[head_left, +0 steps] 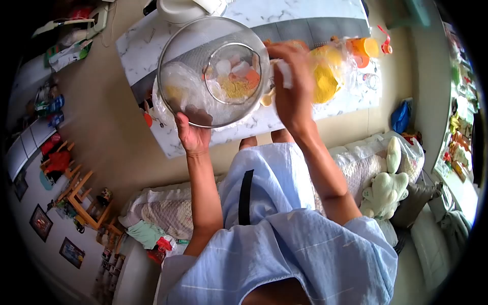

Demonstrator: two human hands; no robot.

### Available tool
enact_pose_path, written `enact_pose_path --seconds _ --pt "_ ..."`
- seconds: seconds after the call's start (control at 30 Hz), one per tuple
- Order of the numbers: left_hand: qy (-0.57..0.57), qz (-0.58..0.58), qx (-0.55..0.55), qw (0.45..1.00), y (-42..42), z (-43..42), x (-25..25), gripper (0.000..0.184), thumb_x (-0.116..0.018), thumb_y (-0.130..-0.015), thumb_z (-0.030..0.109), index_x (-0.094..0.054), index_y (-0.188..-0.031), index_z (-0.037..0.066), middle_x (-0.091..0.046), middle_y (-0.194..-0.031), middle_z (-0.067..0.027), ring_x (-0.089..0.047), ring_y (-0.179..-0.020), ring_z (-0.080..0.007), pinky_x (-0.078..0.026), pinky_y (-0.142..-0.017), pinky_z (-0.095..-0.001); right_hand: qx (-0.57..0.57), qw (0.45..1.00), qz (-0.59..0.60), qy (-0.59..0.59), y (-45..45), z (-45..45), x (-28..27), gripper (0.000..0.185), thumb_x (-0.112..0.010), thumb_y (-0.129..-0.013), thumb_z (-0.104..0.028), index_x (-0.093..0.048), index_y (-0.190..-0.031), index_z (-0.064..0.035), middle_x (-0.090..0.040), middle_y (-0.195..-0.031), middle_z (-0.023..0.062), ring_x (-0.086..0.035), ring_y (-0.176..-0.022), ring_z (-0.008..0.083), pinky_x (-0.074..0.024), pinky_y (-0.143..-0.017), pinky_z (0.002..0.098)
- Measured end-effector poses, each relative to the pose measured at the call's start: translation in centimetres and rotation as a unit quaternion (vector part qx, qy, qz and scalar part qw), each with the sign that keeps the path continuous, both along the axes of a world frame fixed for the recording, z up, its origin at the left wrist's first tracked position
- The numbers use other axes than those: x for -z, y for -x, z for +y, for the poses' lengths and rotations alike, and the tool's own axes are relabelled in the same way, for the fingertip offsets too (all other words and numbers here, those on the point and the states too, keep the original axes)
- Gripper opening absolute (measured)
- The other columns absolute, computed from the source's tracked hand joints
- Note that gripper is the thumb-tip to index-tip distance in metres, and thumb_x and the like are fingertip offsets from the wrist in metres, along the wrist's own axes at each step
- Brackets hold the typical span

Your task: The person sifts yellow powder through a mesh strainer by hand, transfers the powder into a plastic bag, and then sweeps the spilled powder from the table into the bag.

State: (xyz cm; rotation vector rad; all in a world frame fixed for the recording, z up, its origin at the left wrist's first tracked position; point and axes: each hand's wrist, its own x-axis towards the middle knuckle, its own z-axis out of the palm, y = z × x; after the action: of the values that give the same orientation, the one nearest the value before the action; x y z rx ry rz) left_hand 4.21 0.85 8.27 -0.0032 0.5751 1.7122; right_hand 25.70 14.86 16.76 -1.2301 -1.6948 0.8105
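Note:
My left hand (192,133) grips the near-left rim of a round wire-mesh strainer (173,76), thumb up along its edge. The strainer is held over the marble-patterned table. Yellow powder (236,87) shows within its inner ring, along with orange and whitish pieces (223,67). Whether these lie in the mesh or behind it, I cannot tell. At the strainer's right side is my right hand (296,84), blurred by motion, its fingers near the rim. A whitish patch shows by its thumb; whether it is held is unclear. Clear plastic wrap (175,76) appears through the mesh.
A bag of yellow powder (326,84) lies right of my right hand, beside orange-capped containers (367,47). A small wooden spoon (267,98) rests near the strainer. A white appliance (185,10) stands at the table's far edge (134,56). Behind me is a sofa with a plush toy (385,193).

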Motion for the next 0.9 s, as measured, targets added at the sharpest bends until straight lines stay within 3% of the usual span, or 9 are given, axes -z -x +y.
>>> enact_pose_path --seconds 0.07,0.17,0.23,0.37,0.4,0.53,0.7,0.83,0.9 --pt "-0.023 -0.004 -0.001 1.000 -0.4 0.4 -0.4 0.041 -0.057 -0.093 0.033 -0.051 -0.132 0.022 -0.063 -0.110 -0.0029 -0.060 -0.095 -0.0204 -0.051 -0.080 -0.0396 0.076 0.986 0.107 -0.107 0.7 -0.5 -1.3 0.040 -0.059 -0.078 0.005 -0.055 -0.117 -0.0020 -0.051 -0.126 0.0159 -0.049 -0.115 0.0338 -0.0395 -0.097 0.0440" --pt "0.114 0.012 -0.061 0.992 -2.2 1.9 -2.2 0.040 -0.054 -0.095 0.030 -0.048 -0.135 0.027 -0.062 -0.104 -0.0026 -0.057 -0.086 -0.0158 -0.048 -0.078 -0.0341 -0.203 0.965 -0.155 -0.066 3.7 -3.3 0.6 0.057 -0.059 -0.087 -0.026 -0.043 -0.136 -0.0017 -0.037 -0.143 0.0214 -0.032 -0.134 0.0384 -0.0195 -0.112 0.0504" --pt "0.086 -0.053 -0.069 0.993 -0.9 1.4 0.1 0.039 -0.052 -0.096 0.029 -0.048 -0.135 0.028 -0.062 -0.103 -0.0022 -0.055 -0.084 -0.0149 -0.045 -0.075 -0.0311 -0.144 0.989 -0.009 0.012 2.1 -2.0 -0.7 0.059 -0.059 -0.087 -0.028 -0.042 -0.136 -0.0004 -0.035 -0.144 0.0217 -0.031 -0.135 0.0379 -0.0183 -0.113 0.0493" --pt "-0.049 -0.053 0.005 0.997 -1.2 0.6 0.8 0.039 -0.052 -0.097 0.028 -0.047 -0.136 0.023 -0.062 -0.104 -0.0018 -0.056 -0.087 -0.0161 -0.044 -0.076 -0.0312 -0.126 0.990 -0.065 0.004 3.1 -2.4 0.7 0.058 -0.057 -0.089 -0.026 -0.041 -0.137 0.0029 -0.036 -0.144 0.0219 -0.032 -0.135 0.0382 -0.0236 -0.112 0.0437" --pt "0.168 -0.015 -0.106 0.980 -3.5 3.3 -3.2 0.041 -0.054 -0.096 0.028 -0.047 -0.136 0.024 -0.060 -0.099 -0.0008 -0.054 -0.080 -0.0151 -0.043 -0.072 -0.0301 -0.170 0.983 -0.073 0.015 3.3 -2.5 2.4 0.055 -0.055 -0.090 -0.024 -0.042 -0.136 0.0029 -0.037 -0.144 0.0215 -0.033 -0.134 0.0379 -0.0235 -0.112 0.0446" --pt "0.086 0.026 -0.046 0.995 -0.6 -0.8 1.2 0.046 -0.058 -0.094 0.029 -0.044 -0.137 0.022 -0.061 -0.108 -0.0026 -0.057 -0.091 -0.0177 -0.044 -0.078 -0.0326 -0.079 0.997 -0.018 0.010 2.5 -1.6 0.9 0.050 -0.048 -0.094 -0.026 -0.045 -0.134 0.0037 -0.038 -0.144 0.0201 -0.036 -0.132 0.0370 -0.0202 -0.112 0.0477" --pt "0.107 0.118 -0.009 0.987 -0.8 -1.0 1.4 0.045 -0.057 -0.094 0.030 -0.047 -0.132 0.008 -0.063 -0.115 -0.0051 -0.060 -0.101 -0.0185 -0.048 -0.088 -0.0358 -0.204 0.966 -0.137 -0.079 5.5 -4.4 3.8 0.042 -0.048 -0.094 -0.027 -0.049 -0.133 -0.0107 -0.038 -0.144 0.0149 -0.030 -0.135 0.0349 -0.0215 -0.110 0.0477" --pt "0.181 0.024 -0.079 0.980 5.3 -5.9 3.8 0.044 -0.052 -0.095 0.040 -0.051 -0.132 0.018 -0.066 -0.110 -0.0008 -0.061 -0.091 -0.0125 -0.050 -0.081 -0.0322 0.079 0.981 0.095 0.149 2.1 -4.5 7.5 0.048 -0.058 -0.091 -0.024 -0.046 -0.131 0.0008 -0.042 -0.138 0.0215 -0.037 -0.130 0.0374 -0.0296 -0.107 0.0404" --pt "0.216 0.050 -0.090 0.971 4.4 -5.2 2.5 0.050 -0.054 -0.094 0.042 -0.046 -0.137 0.019 -0.067 -0.102 -0.0002 -0.059 -0.079 -0.0099 -0.051 -0.073 -0.0285 0.081 0.828 0.273 0.483 0.3 -5.4 11.4 0.054 -0.047 -0.099 -0.035 -0.037 -0.140 -0.0016 -0.044 -0.140 0.0148 -0.041 -0.129 0.0250 -0.0302 -0.108 0.0361"
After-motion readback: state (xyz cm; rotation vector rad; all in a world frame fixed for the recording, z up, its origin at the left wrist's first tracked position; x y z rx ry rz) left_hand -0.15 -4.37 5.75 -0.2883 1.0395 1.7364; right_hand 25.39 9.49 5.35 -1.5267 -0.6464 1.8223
